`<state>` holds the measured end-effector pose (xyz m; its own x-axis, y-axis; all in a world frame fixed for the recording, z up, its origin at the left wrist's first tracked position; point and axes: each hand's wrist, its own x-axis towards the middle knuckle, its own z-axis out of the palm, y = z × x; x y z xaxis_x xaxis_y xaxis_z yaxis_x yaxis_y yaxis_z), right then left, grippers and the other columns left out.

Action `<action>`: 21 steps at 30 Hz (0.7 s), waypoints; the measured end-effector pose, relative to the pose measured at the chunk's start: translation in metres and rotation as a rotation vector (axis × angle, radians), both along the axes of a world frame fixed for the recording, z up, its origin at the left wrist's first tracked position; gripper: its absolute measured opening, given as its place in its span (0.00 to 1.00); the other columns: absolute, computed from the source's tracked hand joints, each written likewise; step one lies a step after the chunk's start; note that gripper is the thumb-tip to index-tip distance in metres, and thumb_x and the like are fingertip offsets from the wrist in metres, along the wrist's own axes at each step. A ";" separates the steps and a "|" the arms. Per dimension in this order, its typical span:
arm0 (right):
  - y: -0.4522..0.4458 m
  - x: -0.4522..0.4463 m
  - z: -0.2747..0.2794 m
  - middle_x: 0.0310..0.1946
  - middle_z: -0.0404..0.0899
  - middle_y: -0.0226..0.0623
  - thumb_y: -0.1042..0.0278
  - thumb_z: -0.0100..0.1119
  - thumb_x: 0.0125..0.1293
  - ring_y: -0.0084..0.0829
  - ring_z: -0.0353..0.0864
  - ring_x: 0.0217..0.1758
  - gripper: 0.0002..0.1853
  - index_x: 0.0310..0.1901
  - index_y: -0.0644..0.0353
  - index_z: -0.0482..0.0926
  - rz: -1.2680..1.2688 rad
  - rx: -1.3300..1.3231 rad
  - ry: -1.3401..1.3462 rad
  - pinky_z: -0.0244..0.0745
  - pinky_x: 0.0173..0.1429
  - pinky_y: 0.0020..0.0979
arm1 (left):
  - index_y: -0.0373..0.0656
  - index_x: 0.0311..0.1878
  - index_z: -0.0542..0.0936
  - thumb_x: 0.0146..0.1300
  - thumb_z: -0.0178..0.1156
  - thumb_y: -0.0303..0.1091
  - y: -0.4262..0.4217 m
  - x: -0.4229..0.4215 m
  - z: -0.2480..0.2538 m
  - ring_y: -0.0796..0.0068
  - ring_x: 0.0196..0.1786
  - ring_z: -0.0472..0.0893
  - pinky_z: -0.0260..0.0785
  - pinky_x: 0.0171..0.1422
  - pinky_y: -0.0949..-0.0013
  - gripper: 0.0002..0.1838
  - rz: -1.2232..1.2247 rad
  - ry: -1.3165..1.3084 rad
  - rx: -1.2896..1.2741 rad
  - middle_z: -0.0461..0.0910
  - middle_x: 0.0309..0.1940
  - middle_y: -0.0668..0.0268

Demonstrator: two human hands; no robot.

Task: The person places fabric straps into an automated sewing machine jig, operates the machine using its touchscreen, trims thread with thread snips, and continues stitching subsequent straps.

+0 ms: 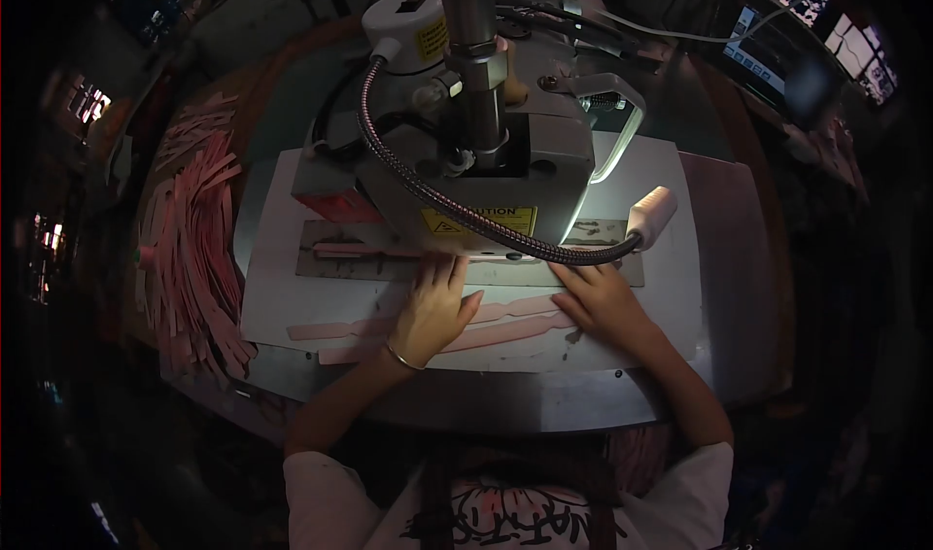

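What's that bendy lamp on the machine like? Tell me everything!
The gooseneck lamp has a rounded white base with a yellow sticker, seemingly mounted on the grey machine. Its ribbed, shiny neck looks like metal. It curves down across the machine's front, partly over a yellow caution label, then up to a pale, tube-shaped head. The right hand is close below; touching is unclear.
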<state>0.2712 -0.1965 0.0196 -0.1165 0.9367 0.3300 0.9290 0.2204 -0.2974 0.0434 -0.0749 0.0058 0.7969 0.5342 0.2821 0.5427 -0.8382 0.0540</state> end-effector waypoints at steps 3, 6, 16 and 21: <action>-0.004 0.010 0.001 0.51 0.72 0.41 0.64 0.58 0.59 0.36 0.70 0.50 0.22 0.54 0.66 0.72 -0.043 -0.002 -0.042 0.68 0.53 0.31 | 0.38 0.62 0.64 0.56 0.57 0.41 0.003 -0.001 -0.001 0.51 0.46 0.71 0.70 0.48 0.60 0.31 -0.052 -0.054 -0.041 0.69 0.48 0.49; -0.004 0.011 -0.001 0.51 0.72 0.41 0.65 0.58 0.59 0.36 0.70 0.50 0.22 0.54 0.67 0.72 -0.051 0.012 -0.064 0.68 0.53 0.31 | 0.38 0.62 0.64 0.56 0.57 0.41 0.004 0.000 -0.003 0.51 0.45 0.72 0.70 0.48 0.60 0.31 -0.069 -0.089 -0.063 0.69 0.47 0.49; 0.006 0.005 -0.010 0.50 0.72 0.42 0.68 0.57 0.58 0.37 0.71 0.50 0.21 0.53 0.68 0.72 0.008 0.070 0.003 0.67 0.53 0.32 | 0.43 0.61 0.68 0.55 0.57 0.38 -0.001 0.012 -0.006 0.54 0.44 0.73 0.71 0.44 0.62 0.29 -0.028 -0.032 -0.027 0.70 0.47 0.51; 0.007 0.012 -0.006 0.49 0.72 0.42 0.68 0.57 0.58 0.37 0.71 0.50 0.21 0.52 0.68 0.72 0.055 0.077 0.064 0.67 0.53 0.32 | 0.44 0.60 0.69 0.54 0.57 0.36 0.002 0.017 -0.004 0.56 0.42 0.73 0.71 0.43 0.63 0.27 -0.081 -0.129 -0.118 0.70 0.47 0.52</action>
